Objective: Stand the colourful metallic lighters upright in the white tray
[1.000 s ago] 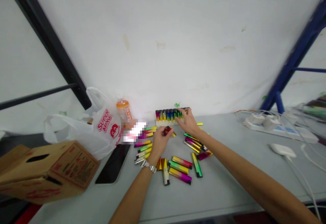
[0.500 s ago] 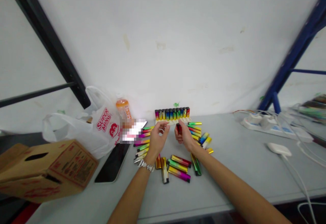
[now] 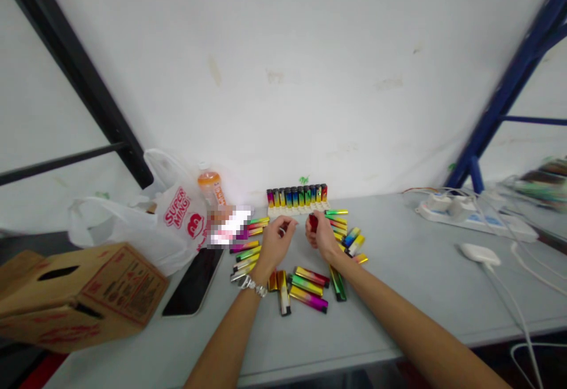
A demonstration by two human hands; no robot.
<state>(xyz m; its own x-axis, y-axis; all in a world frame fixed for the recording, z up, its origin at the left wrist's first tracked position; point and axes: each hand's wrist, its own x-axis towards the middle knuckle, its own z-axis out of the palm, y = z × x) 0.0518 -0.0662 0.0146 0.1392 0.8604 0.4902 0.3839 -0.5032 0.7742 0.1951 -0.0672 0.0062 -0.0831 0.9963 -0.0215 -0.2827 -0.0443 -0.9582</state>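
Observation:
My right hand (image 3: pixel 322 237) is closed round a red lighter (image 3: pixel 313 222), held upright just in front of a white tray (image 3: pixel 297 207) that carries a row of colourful lighters (image 3: pixel 296 196) standing against the wall. My left hand (image 3: pixel 274 243), with a watch at the wrist, hovers beside it with fingers curled and nothing visible in them. Several loose metallic lighters (image 3: pixel 310 287) lie scattered on the grey table (image 3: pixel 398 294) around and under both hands.
A black phone (image 3: pixel 195 283) lies left of the lighters, beside a cardboard box (image 3: pixel 80 294) and a white plastic bag (image 3: pixel 168 224) with an orange-capped bottle (image 3: pixel 211 187). A power strip (image 3: pixel 469 215), a white adapter (image 3: pixel 477 253) and cables sit at right.
The red lighter passed from my left hand to my right. My right hand came back from the tray row to in front of it, and my left hand drew away with nothing in it.

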